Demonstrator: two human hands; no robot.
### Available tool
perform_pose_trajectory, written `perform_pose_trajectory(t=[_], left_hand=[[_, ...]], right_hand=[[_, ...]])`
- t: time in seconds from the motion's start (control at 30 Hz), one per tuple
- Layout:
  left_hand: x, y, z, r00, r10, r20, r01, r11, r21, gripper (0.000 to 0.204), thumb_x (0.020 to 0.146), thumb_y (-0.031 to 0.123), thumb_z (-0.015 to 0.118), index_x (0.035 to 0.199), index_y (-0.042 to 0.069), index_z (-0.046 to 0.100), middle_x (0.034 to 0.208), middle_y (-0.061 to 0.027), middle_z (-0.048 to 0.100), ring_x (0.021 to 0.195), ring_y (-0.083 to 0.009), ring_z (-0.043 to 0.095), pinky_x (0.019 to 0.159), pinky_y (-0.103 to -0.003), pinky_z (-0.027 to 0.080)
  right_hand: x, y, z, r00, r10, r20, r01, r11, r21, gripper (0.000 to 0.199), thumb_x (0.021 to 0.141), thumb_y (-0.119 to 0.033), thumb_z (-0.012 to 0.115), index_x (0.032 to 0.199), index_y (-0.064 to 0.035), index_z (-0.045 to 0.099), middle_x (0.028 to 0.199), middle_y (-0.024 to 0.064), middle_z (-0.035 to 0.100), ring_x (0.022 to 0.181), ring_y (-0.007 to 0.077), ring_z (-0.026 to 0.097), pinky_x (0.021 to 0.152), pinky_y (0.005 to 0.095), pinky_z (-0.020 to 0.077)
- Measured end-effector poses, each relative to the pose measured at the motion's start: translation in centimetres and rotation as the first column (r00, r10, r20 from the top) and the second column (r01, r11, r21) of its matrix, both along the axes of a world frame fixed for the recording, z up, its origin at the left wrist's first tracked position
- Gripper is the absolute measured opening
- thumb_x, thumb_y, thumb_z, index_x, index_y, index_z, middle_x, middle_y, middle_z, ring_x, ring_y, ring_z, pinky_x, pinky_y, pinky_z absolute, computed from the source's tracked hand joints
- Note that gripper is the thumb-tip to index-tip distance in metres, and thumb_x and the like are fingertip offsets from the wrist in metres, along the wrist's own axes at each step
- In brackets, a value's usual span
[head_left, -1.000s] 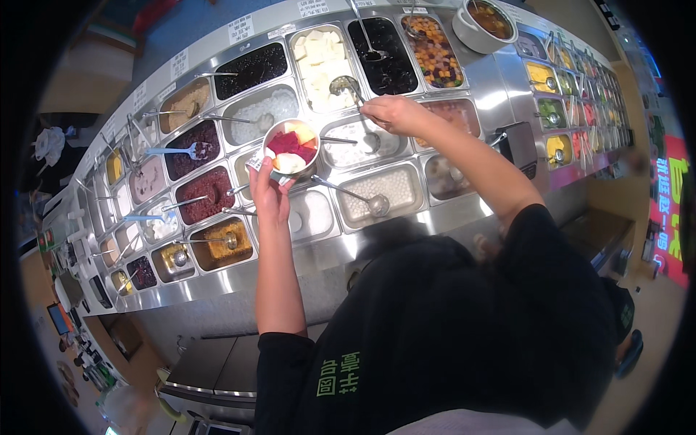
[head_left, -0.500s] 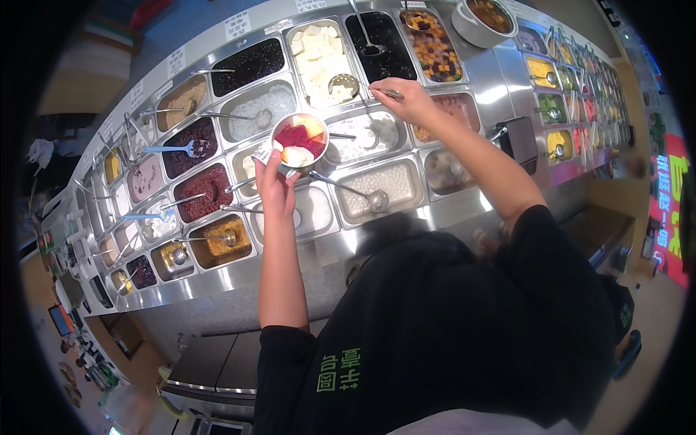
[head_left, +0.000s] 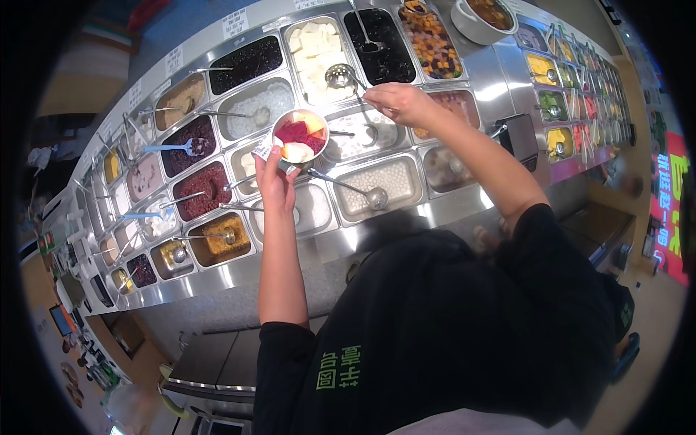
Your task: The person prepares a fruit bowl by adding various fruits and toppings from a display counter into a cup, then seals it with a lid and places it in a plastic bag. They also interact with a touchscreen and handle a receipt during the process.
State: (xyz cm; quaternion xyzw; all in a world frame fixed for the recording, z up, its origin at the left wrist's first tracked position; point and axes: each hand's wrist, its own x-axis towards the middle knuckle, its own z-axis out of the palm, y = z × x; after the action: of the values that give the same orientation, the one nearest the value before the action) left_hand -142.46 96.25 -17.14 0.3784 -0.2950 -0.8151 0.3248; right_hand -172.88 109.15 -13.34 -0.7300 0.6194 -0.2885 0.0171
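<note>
Pinching the slim handle of a round, perforated steel ladle (head_left: 340, 75), the right hand (head_left: 401, 104) sits just off the near right corner of the long steel tub (head_left: 291, 69) of creamy white cubes (head_left: 313, 43) — my landmark from this distance. The handle's long axis slants over that corner, from the ladle's bowl down to the fingers; the bowl is over the cubes, and I cannot tell how full it is.

Fingers curled round a round white cup (head_left: 327, 134), the left hand (head_left: 275, 185) holds it just on the near side of the tub, its mouth turned up, showing deep red, yellow and pale pieces (head_left: 296, 133). So the cup lies nearward and left of the ladle's bowl — the left hand beneath it, the right hand well apart.

Against half a second ago, I see the bowl slightly farther in over the tub, the cup barely moved; against a second ago, the cup stands a touch farther right.

Right of the tub I find glossy black jelly (head_left: 384, 61), then orange and purple cubes (head_left: 433, 43) and a white round pot (head_left: 470, 29); nearward, small white pearls (head_left: 380, 181).
</note>
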Motion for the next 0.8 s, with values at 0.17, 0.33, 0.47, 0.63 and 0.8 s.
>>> perform_pose_trajectory(t=[0.17,0.33,0.47,0.63,0.8], left_hand=[[-0.4,0.3,0.1,1.0,0.024,0.004,-0.024,1.0,0.014,0.039,0.092,0.02,0.063,0.127,0.013,0.046,0.118,-0.0048,0.059,0.103,-0.0204,0.063,0.07,-0.037,0.058],[-0.2,0.3,0.2,1.0,0.011,0.001,-0.011,1.0,0.01,0.039,0.092,0.02,0.063,0.127,0.013,0.046,0.119,-0.0055,0.06,0.104,-0.0211,0.063,0.072,-0.039,0.058],[-0.1,0.2,-0.3,1.0,0.014,-0.004,-0.014,1.0,0.015,0.039,0.092,0.021,0.063,0.126,0.012,0.047,0.118,-0.0057,0.06,0.105,-0.0211,0.063,0.072,-0.039,0.058],[-0.1,0.1,-0.4,1.0,0.003,-0.002,-0.003,1.0,0.017,0.039,0.092,0.022,0.064,0.126,0.012,0.047,0.119,-0.0054,0.06,0.105,-0.0203,0.062,0.071,-0.037,0.057],[-0.2,-0.3,-0.7,1.0,-0.007,0.018,0.007,1.0,-0.002,0.04,0.092,0.021,0.064,0.127,0.013,0.047,0.121,-0.0048,0.059,0.106,-0.0205,0.061,0.075,-0.038,0.055]], right_hand=[[0.4,0.0,-0.5,0.985,0.126,-0.118,-0.113,0.987,0.11,0.028,0.08,-0.008,0.066,0.107,-0.007,0.064,0.099,0.0077,0.067,0.087,0.0271,0.067,0.072,0.0363,0.0566],[1.6,0.2,-0.4,0.972,0.22,-0.088,-0.21,0.972,0.11,0.03,0.077,-0.008,0.064,0.107,-0.0057,0.063,0.094,0.0074,0.064,0.085,0.0279,0.066,0.07,0.038,0.0552],[1.3,0.3,-0.9,0.99,0.135,-0.032,-0.132,0.986,0.102,0.025,0.081,-0.008,0.065,0.106,-0.0061,0.066,0.093,0.0086,0.066,0.081,0.0274,0.066,0.07,0.0369,0.0556],[-0.5,-0.9,-0.3,0.703,-0.393,0.593,0.33,0.919,0.217,0.019,0.091,-0.019,0.066,0.1,-0.0025,0.071,0.089,0.0094,0.072,0.076,0.0164,0.07,0.068,0.0286,0.0577],[-2.1,-1.5,1.5,0.116,-0.437,0.892,0.51,0.797,0.324,0.021,0.09,-0.011,0.067,0.097,0.0085,0.067,0.083,0.0116,0.068,0.073,0.019,0.07,0.068,0.0294,0.0596]])
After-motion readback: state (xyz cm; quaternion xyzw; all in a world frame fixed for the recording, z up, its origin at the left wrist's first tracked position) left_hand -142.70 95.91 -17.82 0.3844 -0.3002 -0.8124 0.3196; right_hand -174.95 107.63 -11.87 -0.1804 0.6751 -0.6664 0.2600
